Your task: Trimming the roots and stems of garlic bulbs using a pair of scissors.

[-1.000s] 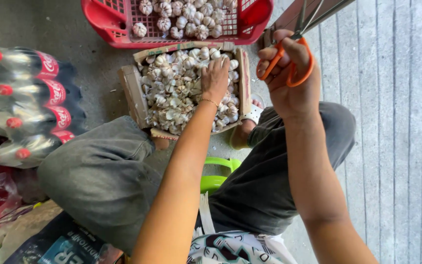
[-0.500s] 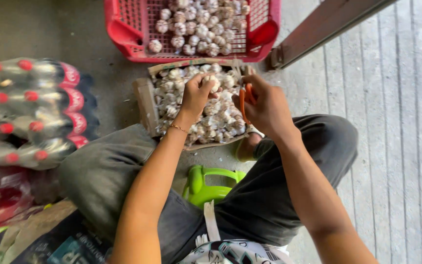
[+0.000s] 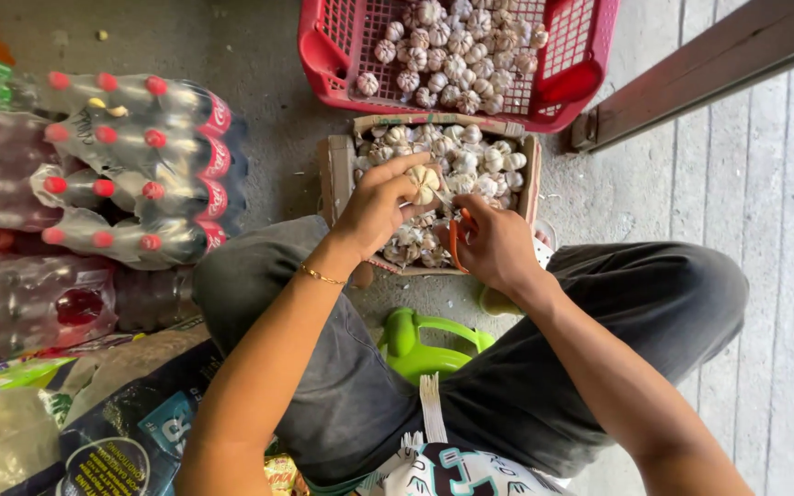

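My left hand (image 3: 380, 204) holds a garlic bulb (image 3: 423, 182) between thumb and fingers, just above a cardboard box (image 3: 335, 174) filled with garlic bulbs. My right hand (image 3: 496, 244) grips orange-handled scissors (image 3: 456, 237) right beside the bulb, the blades mostly hidden behind my fingers. Beyond the box stands a red plastic basket (image 3: 323, 57) holding several trimmed garlic bulbs. I sit with both knees spread on either side of the box.
Shrink-wrapped packs of dark soda bottles with red caps (image 3: 130, 165) lie on the left. A green plastic stool (image 3: 420, 342) shows between my legs. Printed bags (image 3: 94, 422) lie at lower left. A wooden beam (image 3: 709, 64) crosses the upper right over planks.
My right hand came down from beside the basket with the scissors and met my left hand, which lifted a bulb out of the box. The view shifted slightly.
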